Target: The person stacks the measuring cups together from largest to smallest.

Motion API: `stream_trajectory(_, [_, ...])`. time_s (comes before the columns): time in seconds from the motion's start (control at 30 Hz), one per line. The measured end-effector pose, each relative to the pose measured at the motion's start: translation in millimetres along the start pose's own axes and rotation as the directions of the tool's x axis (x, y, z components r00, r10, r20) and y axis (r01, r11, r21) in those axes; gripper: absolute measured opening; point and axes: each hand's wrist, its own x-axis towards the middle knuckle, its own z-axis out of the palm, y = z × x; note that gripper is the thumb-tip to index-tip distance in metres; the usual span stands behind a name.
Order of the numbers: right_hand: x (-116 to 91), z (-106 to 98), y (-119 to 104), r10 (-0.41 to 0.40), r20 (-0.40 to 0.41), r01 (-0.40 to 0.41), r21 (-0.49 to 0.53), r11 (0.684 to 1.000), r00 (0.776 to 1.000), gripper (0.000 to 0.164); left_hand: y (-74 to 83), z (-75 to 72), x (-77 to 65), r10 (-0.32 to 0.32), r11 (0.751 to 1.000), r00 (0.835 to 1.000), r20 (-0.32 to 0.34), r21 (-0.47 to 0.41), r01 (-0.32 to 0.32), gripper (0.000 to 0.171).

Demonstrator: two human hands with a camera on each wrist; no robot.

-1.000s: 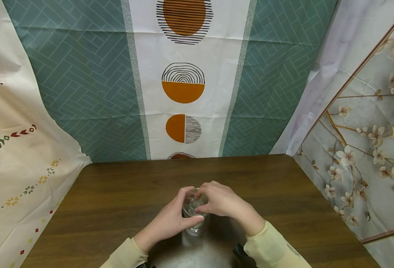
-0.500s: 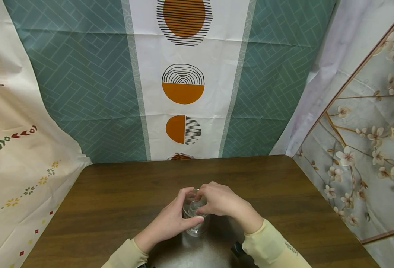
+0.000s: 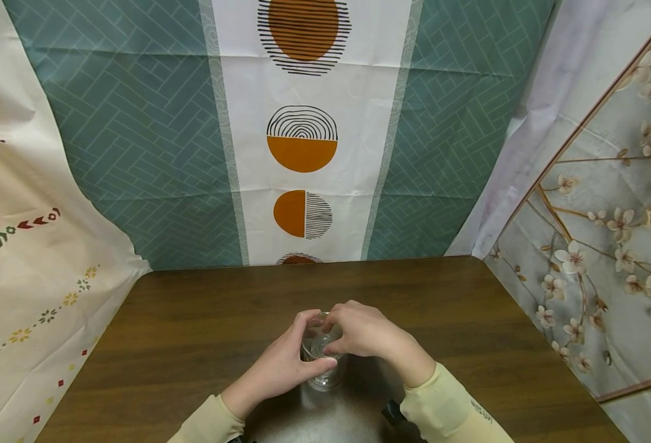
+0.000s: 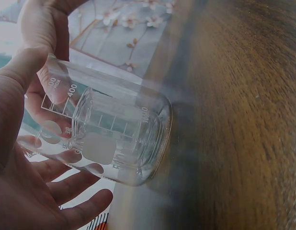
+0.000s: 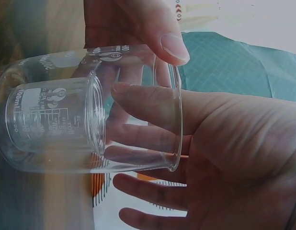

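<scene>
A large clear glass beaker (image 3: 325,383) stands upright on the table, printed with white marks. Inside it, at the bottom, sits a smaller 100 ml beaker (image 5: 54,117), also upright. My left hand (image 3: 282,364) grips the large beaker from the left, thumb on the near side and fingers round the far side. My right hand (image 3: 371,332) reaches over the rim from the right. Its thumb and some fingers are inside the large beaker, spread apart right at the small beaker's rim, while other fingers stay outside the glass wall.
The brown wooden table (image 3: 203,307) runs back to a green and white patterned cloth (image 3: 303,86). A cream cloth (image 3: 43,258) hangs at the left, and a flower-printed one (image 3: 591,258) at the right. Black wrist straps show near both sleeves.
The small beaker has gone down a little within the large one, and the right hand's fingers are now off it. Both hands have barely moved.
</scene>
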Motion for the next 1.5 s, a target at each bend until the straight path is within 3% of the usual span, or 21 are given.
stream_trajectory(0.3, [-6.8,-1.3,1.1,-0.011,-0.021,0.012,0.02,1.0,1.0,0.032,3.1,2.0,-1.3,0.0,1.0,1.0,0.001,-0.002,0.0,0.086])
stream_trajectory(0.77, [-18.2,2.1,14.3,-0.059,-0.16,0.074,0.095,0.993,0.985,0.028,8.6,3.9,-4.2,-0.021,1.0,0.999,-0.026,0.02,0.021,0.088])
stream_trajectory(1.3, [-34.1,-0.7,20.2,-0.067,-0.278,0.103,0.116,0.988,0.958,0.033,17.5,8.0,-6.2,-0.051,0.997,0.995,-0.091,0.051,0.056,0.093])
stream_trajectory(1.5, [-40.0,-0.8,21.8,-0.069,-0.32,0.113,0.12,0.986,0.945,0.036,18.2,11.9,-7.0,-0.043,0.996,0.989,-0.143,0.075,0.054,0.093])
